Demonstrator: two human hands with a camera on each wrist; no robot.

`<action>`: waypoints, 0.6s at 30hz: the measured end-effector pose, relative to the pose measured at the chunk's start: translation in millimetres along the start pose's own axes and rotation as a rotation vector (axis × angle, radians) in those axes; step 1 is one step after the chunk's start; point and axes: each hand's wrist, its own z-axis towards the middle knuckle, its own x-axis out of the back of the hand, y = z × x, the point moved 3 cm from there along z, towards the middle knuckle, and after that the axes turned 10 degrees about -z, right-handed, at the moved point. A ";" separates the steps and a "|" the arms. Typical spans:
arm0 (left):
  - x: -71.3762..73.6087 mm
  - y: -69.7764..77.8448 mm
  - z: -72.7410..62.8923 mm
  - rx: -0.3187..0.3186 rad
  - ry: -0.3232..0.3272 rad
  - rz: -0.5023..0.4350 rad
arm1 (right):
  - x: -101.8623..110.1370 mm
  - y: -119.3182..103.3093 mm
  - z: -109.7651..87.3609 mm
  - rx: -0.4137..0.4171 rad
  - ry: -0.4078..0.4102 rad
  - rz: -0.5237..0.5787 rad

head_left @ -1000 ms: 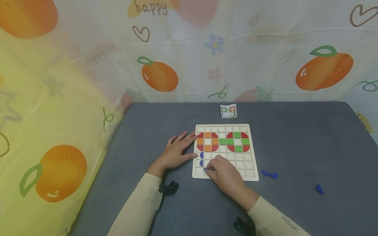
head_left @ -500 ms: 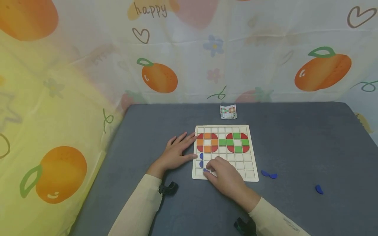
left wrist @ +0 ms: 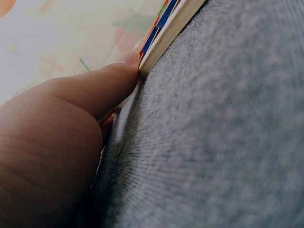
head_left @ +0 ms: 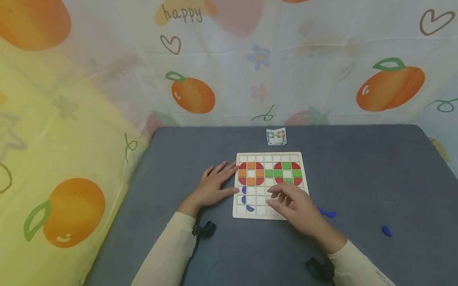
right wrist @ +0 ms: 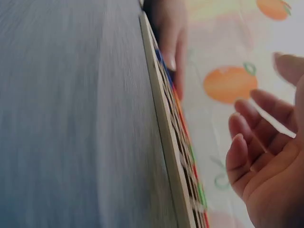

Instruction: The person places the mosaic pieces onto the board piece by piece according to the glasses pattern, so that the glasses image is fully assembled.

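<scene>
A pale wooden grid board (head_left: 239,212) lies on the grey table, bearing red, orange and green pieces in its upper rows. Three blue half-round pieces sit low on its left side; the lowest blue piece (head_left: 250,208) lies flat in a cell of the bottom row. My left hand (head_left: 212,186) rests beside the board, fingers spread, with thumb and fingertips touching its left edge. Above the board's lower right part hovers my right hand (head_left: 302,208), its fingers loosely bent and apart; the right wrist view shows nothing between the fingers (right wrist: 236,151).
Two loose blue pieces (head_left: 330,214) lie just right of the board, partly behind my right hand. Another blue piece (head_left: 387,230) is farther right. Behind the board is a small printed pattern card (head_left: 276,136). A fruit-print cloth (head_left: 222,51) hangs behind the table.
My right hand has let go of the lowest blue piece, leaving it on the board, and has lifted away to the right. The left hand stays in place.
</scene>
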 end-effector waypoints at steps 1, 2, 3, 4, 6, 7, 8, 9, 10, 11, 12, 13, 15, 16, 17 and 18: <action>-0.2 -0.6 0.1 -0.001 0.000 0.001 | 4.7 4.2 -2.0 0.004 0.014 0.018; -0.1 -0.7 0.1 -0.001 0.000 0.001 | 9.5 8.5 -4.2 0.004 0.028 0.038; -0.1 -0.8 0.1 -0.003 -0.001 0.003 | 14.5 12.7 -6.6 0.007 0.042 0.056; 0.1 -0.4 0.3 -0.006 0.001 0.002 | 19.9 16.8 -9.1 0.009 0.052 0.078; 0.6 0.3 0.6 -0.010 0.003 0.001 | 30.6 26.1 -14.0 0.008 0.074 0.114; 0.7 0.6 0.8 -0.012 0.004 0.002 | 35.9 30.3 -16.6 0.003 0.082 0.128; 1.0 0.9 0.6 -0.012 0.003 0.001 | 40.8 34.8 -19.1 -0.001 0.090 0.148; 1.0 1.0 0.4 -0.012 0.002 0.001 | 45.5 39.9 -21.3 0.001 0.102 0.169; 0.9 0.9 0.2 -0.010 0.001 -0.001 | 50.0 44.8 -23.4 -0.002 0.113 0.180; 0.9 1.1 -0.1 -0.008 0.000 -0.001 | 54.4 49.2 -25.2 -0.003 0.122 0.186; 0.8 1.2 -0.4 -0.006 -0.001 -0.001 | 58.9 52.6 -26.9 -0.005 0.130 0.194; 0.5 1.0 -0.6 -0.004 -0.001 0.001 | 63.0 56.4 -28.6 -0.009 0.138 0.195; 0.2 1.0 -0.7 -0.001 0.000 -0.001 | 70.9 62.8 -31.3 -0.014 0.150 0.181; 0.0 0.7 -0.7 -0.001 0.003 -0.001 | 74.6 65.3 -32.9 -0.021 0.148 0.172; 0.1 0.9 -0.8 -0.003 0.005 -0.003 | 77.9 68.0 -34.6 -0.026 0.142 0.170; -0.1 0.3 -0.5 -0.006 0.006 -0.001 | 80.8 70.9 -36.3 -0.033 0.136 0.168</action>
